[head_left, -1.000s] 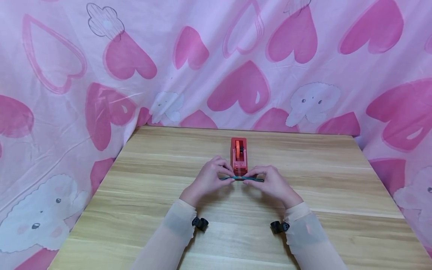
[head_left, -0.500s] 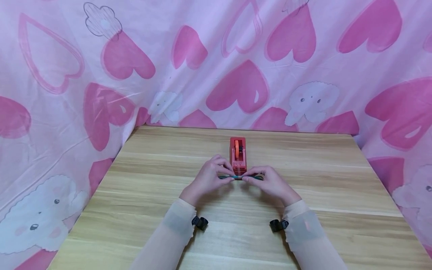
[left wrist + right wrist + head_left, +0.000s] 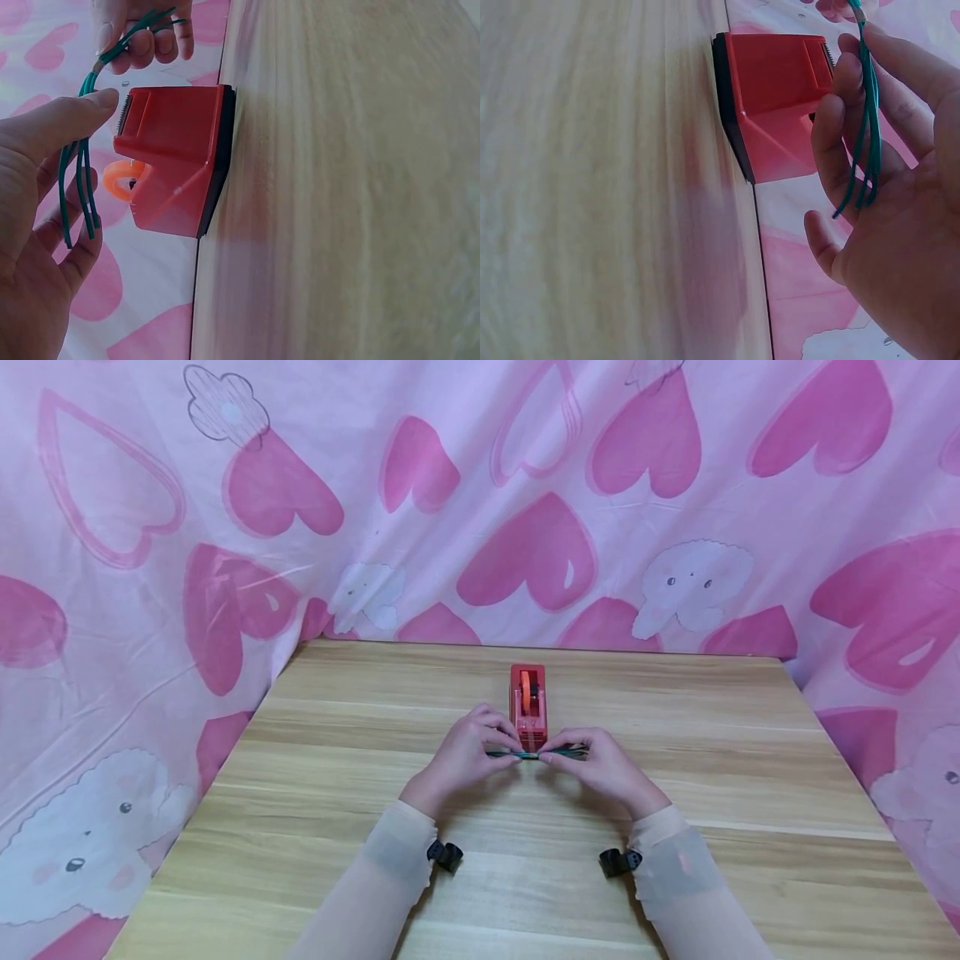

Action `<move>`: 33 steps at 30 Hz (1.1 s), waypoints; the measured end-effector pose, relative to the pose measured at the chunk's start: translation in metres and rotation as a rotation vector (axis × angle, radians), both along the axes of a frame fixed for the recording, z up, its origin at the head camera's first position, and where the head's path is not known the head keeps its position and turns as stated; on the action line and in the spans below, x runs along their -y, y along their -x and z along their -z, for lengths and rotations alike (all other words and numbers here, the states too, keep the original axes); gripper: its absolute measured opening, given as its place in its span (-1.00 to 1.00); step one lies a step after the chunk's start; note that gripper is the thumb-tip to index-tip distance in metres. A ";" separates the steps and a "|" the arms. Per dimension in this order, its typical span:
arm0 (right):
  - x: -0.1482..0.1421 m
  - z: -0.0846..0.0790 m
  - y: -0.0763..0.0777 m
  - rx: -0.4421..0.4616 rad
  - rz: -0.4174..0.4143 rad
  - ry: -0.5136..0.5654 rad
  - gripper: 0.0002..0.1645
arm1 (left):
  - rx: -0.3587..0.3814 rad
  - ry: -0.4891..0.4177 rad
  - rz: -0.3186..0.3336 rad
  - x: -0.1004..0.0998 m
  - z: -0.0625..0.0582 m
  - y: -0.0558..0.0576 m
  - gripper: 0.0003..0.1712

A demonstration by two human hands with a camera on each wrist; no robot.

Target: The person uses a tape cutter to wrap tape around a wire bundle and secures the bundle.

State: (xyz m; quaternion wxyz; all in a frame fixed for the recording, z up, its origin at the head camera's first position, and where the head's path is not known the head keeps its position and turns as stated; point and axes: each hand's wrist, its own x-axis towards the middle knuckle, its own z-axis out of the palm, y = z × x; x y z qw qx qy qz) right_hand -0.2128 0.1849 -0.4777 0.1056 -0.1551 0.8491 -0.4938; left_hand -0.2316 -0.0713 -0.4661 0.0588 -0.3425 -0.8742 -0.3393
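Between my fingertips stretches a thin bundle of green wires [image 3: 530, 756], level and just in front of a red tape dispenser [image 3: 528, 703]. My left hand [image 3: 467, 753] pinches the bundle left of its middle, and my right hand [image 3: 606, 767] pinches it right of the middle. In the left wrist view, loose ends of the green wires [image 3: 81, 180] hang past the left thumb, and a pale band wraps their middle. In the right wrist view, several wire ends [image 3: 870, 127] lie across the right palm. Clear tape seems to run from the dispenser's cutter towards the bundle.
The dispenser stands on a wood-grain table [image 3: 360, 710], with an orange tape core [image 3: 527, 692] inside. Pink heart-patterned cloth [image 3: 420, 577] hangs behind the table and along both sides. Black cameras are strapped to both wrists.
Both hands stay almost in place, holding the bundle. The wires between the fingertips have turned slightly and look straighter. The whole head view has shifted a little.
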 end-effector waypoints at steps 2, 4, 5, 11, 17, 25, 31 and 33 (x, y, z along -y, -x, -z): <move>0.000 -0.002 -0.001 -0.006 0.005 0.001 -0.81 | 0.002 0.006 -0.006 0.000 0.000 0.000 -0.87; 0.000 -0.003 -0.002 -0.011 0.008 0.004 -0.82 | 0.005 0.009 -0.009 0.000 0.000 0.000 -0.87; 0.000 -0.003 -0.002 -0.014 0.007 0.005 -0.83 | 0.009 0.008 -0.011 0.000 0.001 0.000 -0.87; 0.000 -0.004 -0.003 -0.030 0.003 0.017 -0.86 | 0.018 -0.003 -0.015 0.000 0.003 -0.001 -0.86; 0.000 -0.006 -0.003 -0.071 -0.013 0.029 -0.91 | -0.012 -0.028 0.010 0.001 0.007 0.000 -0.85; 0.000 -0.006 -0.001 -0.145 -0.046 0.041 -0.86 | 0.043 -0.054 -0.013 0.004 0.007 0.000 -0.87; 0.000 -0.007 0.000 -0.170 -0.026 0.005 -0.87 | 0.143 -0.024 -0.068 0.005 0.007 -0.001 -0.76; -0.001 -0.007 0.000 -0.171 -0.010 -0.019 -0.88 | 0.161 -0.007 -0.079 0.005 0.006 -0.001 -0.69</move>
